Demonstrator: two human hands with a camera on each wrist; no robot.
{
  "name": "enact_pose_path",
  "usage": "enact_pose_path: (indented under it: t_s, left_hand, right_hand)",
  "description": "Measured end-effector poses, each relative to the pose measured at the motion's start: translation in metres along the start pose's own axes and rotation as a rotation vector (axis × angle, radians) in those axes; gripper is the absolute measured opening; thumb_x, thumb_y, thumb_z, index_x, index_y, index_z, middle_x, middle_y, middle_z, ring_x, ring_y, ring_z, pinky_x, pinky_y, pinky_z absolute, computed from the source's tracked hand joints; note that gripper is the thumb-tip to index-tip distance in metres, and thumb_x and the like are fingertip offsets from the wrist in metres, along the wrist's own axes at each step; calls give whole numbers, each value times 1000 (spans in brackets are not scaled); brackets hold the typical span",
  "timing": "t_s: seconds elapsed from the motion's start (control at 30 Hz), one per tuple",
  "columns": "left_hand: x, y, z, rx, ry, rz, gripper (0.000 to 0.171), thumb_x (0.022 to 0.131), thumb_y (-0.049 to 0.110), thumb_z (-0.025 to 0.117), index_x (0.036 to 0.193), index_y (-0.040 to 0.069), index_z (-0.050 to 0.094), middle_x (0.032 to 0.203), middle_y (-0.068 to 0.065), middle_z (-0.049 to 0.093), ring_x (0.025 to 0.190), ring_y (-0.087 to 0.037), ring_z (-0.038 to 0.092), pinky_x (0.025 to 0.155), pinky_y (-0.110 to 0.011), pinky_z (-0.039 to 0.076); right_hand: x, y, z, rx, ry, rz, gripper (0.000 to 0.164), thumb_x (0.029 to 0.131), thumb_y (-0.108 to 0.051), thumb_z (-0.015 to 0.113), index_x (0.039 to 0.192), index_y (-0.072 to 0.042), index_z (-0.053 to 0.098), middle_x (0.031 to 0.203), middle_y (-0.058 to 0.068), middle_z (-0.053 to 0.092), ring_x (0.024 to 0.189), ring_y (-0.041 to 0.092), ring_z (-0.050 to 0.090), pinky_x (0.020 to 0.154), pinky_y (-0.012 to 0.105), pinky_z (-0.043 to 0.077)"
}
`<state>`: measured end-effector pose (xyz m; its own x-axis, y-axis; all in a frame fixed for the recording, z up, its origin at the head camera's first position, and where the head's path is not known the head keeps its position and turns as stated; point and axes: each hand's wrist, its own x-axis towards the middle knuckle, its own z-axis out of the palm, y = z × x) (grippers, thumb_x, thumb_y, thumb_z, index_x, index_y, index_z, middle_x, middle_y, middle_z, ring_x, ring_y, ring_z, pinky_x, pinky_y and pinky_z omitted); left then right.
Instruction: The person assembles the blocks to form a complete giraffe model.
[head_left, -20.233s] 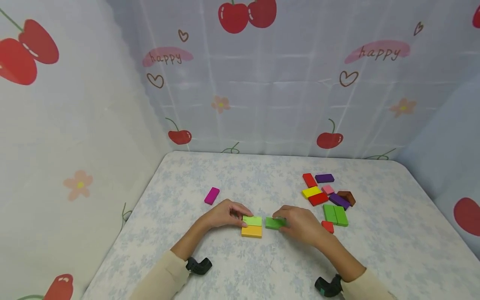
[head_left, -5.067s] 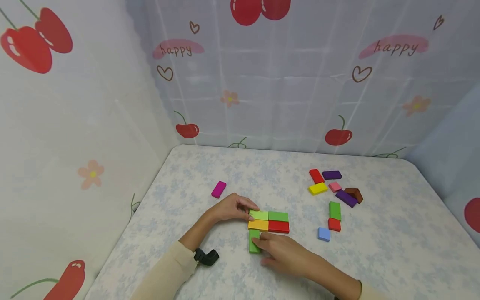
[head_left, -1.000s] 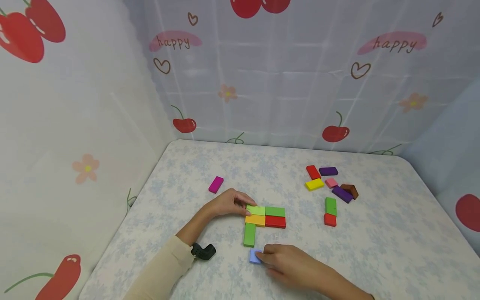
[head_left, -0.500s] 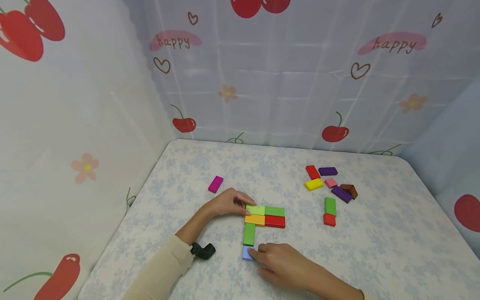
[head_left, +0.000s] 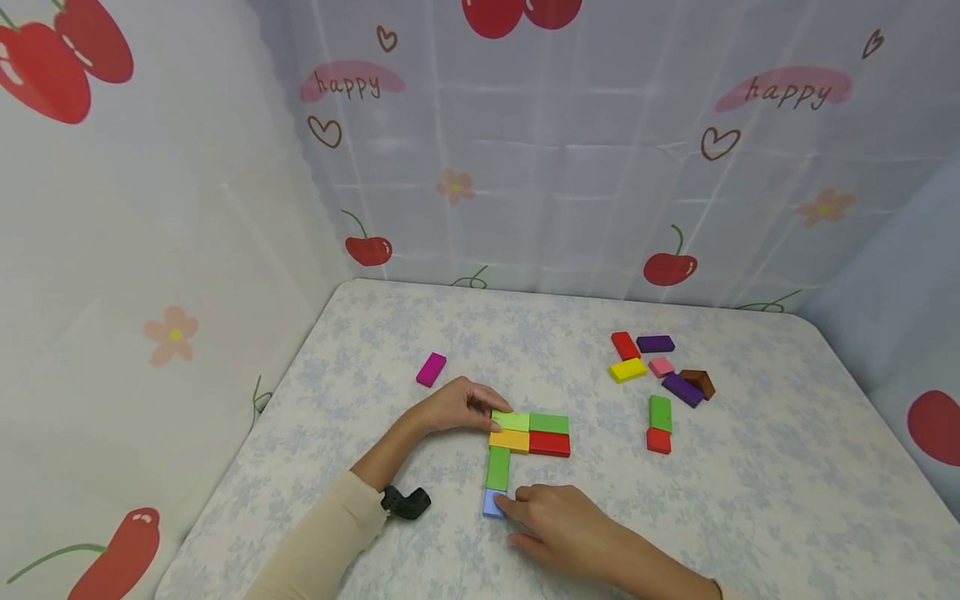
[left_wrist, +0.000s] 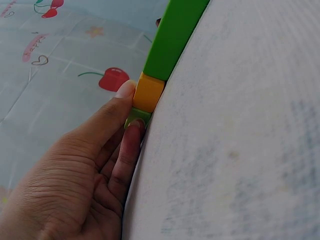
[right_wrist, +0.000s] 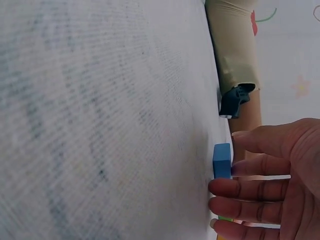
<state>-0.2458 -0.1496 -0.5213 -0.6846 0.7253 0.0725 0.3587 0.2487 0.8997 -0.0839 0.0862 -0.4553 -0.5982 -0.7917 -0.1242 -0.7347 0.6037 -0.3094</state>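
Note:
In the head view my left hand (head_left: 457, 407) pinches the left end of a light green block (head_left: 512, 421) with thumb and forefinger. The thumb also touches the orange block (head_left: 509, 442) against it. A green block (head_left: 549, 424) and a red block (head_left: 550, 444) continue these two rows rightward. Another green block (head_left: 498, 468) runs down from the orange one, and a small blue block (head_left: 492, 503) adjoins its near end. My right hand (head_left: 570, 529) rests its extended forefinger on the blue block. In the right wrist view, the thumb stands apart from the blue block (right_wrist: 222, 160).
At the right lie a green block (head_left: 661, 413) touching a small red block (head_left: 659, 441), a yellow block (head_left: 627, 370), a pink block (head_left: 662, 367), two purple blocks, another red block and a brown piece (head_left: 698, 384). A magenta block (head_left: 431, 369) lies beyond my left hand.
Red and green blocks joined the rows, then a green block was set below the orange one. My right hand brought the blue block over and slid it against that green block's near end.

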Motion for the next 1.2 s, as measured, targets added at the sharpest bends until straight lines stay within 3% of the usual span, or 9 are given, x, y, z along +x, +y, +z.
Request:
enact_pose_path:
  t_s: [0.27, 0.67, 0.87, 1.2]
  left_hand:
    - [0, 0, -1, -5, -1, 11, 31, 86, 13, 84, 116, 16, 79, 112, 7, 74, 82, -15, 65, 73, -30, 55]
    - [-1, -2, 0, 6, -4, 9, 31, 86, 15, 83, 117, 17, 79, 112, 7, 74, 82, -16, 65, 73, -30, 55]
    - [-2, -1, -2, 0, -7, 17, 32, 86, 13, 83, 117, 16, 79, 112, 7, 74, 82, -15, 65, 72, -28, 54]
    - [-1, -2, -1, 18, -7, 21, 32, 86, 15, 83, 118, 18, 79, 112, 8, 74, 83, -14, 65, 72, -28, 53]
  right_hand:
    - [-8, 9, -7, 62, 17, 84, 50, 94, -35, 74, 140, -18, 63, 99, -9, 67, 78, -1, 54, 69, 25, 52]
    - [-37, 43, -23, 11, 156, 237, 45, 92, -30, 77, 132, -11, 69, 114, 2, 72, 98, 17, 69, 79, 37, 59]
    - [-45, 62, -30, 0, 230, 337, 44, 90, -30, 79, 129, -12, 71, 118, 3, 71, 100, 19, 70, 78, 37, 60]
    - [-62, 103, -40, -16, 399, 381, 41, 88, -22, 82, 125, -8, 72, 118, 5, 69, 80, 15, 66, 62, 26, 54]
